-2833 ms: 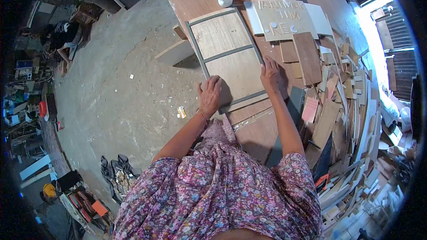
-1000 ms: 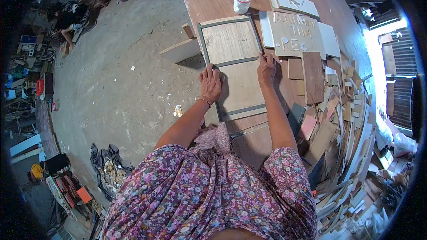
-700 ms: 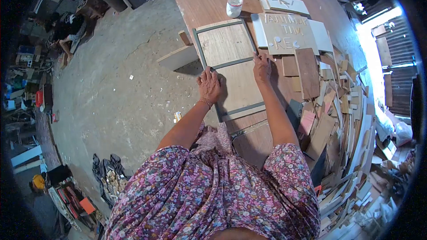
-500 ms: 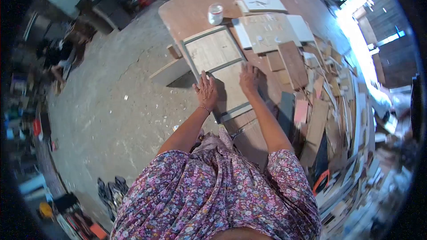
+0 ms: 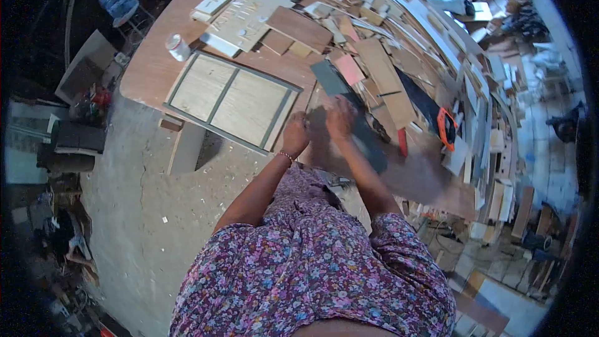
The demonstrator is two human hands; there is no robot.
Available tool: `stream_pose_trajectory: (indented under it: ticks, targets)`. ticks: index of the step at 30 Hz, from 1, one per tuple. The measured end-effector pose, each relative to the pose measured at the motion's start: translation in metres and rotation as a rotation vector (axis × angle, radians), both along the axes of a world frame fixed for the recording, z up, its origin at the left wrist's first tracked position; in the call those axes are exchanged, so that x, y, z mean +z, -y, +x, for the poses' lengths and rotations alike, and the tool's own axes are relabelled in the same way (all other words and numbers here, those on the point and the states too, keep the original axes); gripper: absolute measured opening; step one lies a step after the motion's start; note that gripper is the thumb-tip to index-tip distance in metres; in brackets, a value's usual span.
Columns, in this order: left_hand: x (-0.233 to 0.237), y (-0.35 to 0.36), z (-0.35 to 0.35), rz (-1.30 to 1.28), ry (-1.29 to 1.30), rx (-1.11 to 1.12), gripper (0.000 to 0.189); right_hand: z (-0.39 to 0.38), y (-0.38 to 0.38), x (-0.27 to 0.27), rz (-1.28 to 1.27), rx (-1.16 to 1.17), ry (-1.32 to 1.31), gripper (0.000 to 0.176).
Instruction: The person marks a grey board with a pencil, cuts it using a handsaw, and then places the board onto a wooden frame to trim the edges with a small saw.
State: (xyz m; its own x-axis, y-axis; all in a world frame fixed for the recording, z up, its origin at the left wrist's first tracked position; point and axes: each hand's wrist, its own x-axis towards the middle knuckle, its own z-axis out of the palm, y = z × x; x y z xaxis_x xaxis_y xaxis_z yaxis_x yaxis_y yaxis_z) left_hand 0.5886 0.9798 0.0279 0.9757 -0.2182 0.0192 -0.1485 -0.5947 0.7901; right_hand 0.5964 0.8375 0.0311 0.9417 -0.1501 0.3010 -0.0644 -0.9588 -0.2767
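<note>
A pale wooden panel (image 5: 253, 109) with a grey-green frame and crossbar lies on the brown table, its left side jutting past the edge. My left hand (image 5: 296, 135) is at the panel's near right end, fingers curled in; I cannot tell what they hold. Over the table to the right, my right hand (image 5: 340, 120) is slightly blurred, fingers apart and nothing visible in them. It is beside a dark grey board (image 5: 331, 81) and close to the dark strip below it.
A white jar (image 5: 178, 47) stands beyond the panel, near a board with pale letter shapes (image 5: 249, 19). Wood offcuts (image 5: 387, 84) are heaped on the right, with an orange-handled saw (image 5: 446, 128) and a red-handled tool (image 5: 402, 142). A loose board (image 5: 185, 148) leans below the table edge.
My view has turned right, so the panel appears further left. Both hands have left the panel's middle; the left is now curled at its near end, the right over the table beside it.
</note>
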Motion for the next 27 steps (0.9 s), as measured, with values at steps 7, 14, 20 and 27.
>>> stream_pose_trajectory:
  ticks: [7,14,20,27]
  targets:
    - [-0.024,0.06,-0.016,-0.199,-0.289,0.053,0.028,-0.062,0.099,-0.016,-0.096,-0.371,-0.168,0.039]
    - [-0.033,0.125,-0.012,-0.183,-0.294,0.296,0.036,-0.072,0.133,-0.018,-0.108,-0.234,-0.203,0.03]
    - [-0.024,0.162,-0.007,-0.186,-0.314,0.55,0.044,-0.066,0.147,-0.023,0.09,0.029,-0.181,0.028]
    - [-0.016,0.176,-0.005,-0.096,-0.313,0.653,0.043,-0.071,0.14,-0.034,0.243,0.111,-0.082,0.022]
